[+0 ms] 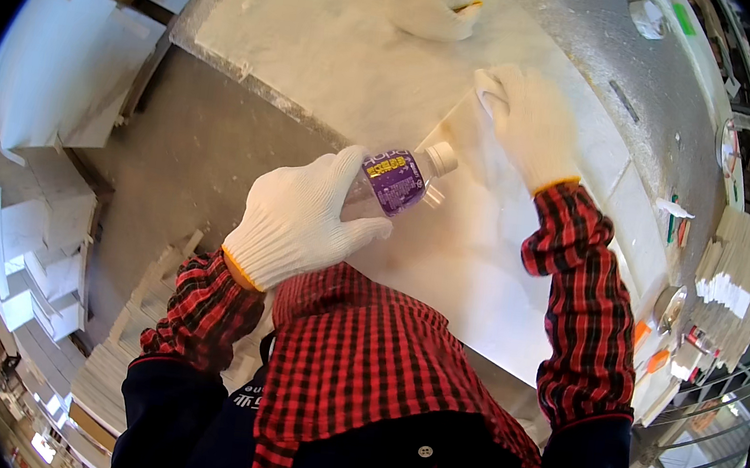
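Above a pale, dusty tabletop (278,29), holding a purple-labelled bottle (394,183) aslant in the left hand (298,216), clamping the fingers around its lower body, presumably for steadiness while leaving the white cap (442,158) clear. Holding the right hand (530,127) farther out, near a loose glove (427,16), with fingers too hazy to tell whether gripping anything.

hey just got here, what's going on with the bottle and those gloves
A person in white gloves grips a clear bottle with a purple label in the left hand, tilted, its white cap pointing right. The right hand is out over a pale work surface; it's too blurred to tell whether it holds anything. Farther off on that surface lies a whitish, glove-like cloth with an orange edge.
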Available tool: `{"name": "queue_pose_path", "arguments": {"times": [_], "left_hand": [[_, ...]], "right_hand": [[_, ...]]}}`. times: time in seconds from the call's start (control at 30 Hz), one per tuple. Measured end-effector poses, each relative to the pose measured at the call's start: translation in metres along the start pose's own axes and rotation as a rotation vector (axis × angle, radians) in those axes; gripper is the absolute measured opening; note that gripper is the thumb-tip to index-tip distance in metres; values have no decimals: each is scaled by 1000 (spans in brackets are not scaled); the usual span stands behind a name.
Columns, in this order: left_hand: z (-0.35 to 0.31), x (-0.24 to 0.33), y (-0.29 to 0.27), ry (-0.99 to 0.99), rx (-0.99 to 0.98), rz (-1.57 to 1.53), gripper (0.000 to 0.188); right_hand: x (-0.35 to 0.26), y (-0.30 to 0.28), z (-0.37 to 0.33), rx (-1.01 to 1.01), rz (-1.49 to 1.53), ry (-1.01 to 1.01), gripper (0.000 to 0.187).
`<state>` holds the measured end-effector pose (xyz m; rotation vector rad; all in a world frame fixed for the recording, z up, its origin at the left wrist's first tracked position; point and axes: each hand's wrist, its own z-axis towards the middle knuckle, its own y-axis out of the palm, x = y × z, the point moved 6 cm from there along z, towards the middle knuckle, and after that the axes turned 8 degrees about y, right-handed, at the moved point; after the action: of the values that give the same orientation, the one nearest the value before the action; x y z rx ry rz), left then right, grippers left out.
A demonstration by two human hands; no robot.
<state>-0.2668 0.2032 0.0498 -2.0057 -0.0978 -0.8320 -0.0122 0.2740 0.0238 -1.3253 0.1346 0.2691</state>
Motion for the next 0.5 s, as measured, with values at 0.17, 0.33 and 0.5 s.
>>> {"name": "queue_pose_path", "arguments": {"times": [0.17,0.33,0.5], "left_hand": [[13,12,-16,81,10,197,58],[30,25,-20,153,-2,329,48],[44,27,-15,163,-32,407,50]], "right_hand": [[22,-11,5,-333,416,400,33],[49,-12,-16,-349,480,560,35],[48,-7,-16,-215,348,426,36]]}}
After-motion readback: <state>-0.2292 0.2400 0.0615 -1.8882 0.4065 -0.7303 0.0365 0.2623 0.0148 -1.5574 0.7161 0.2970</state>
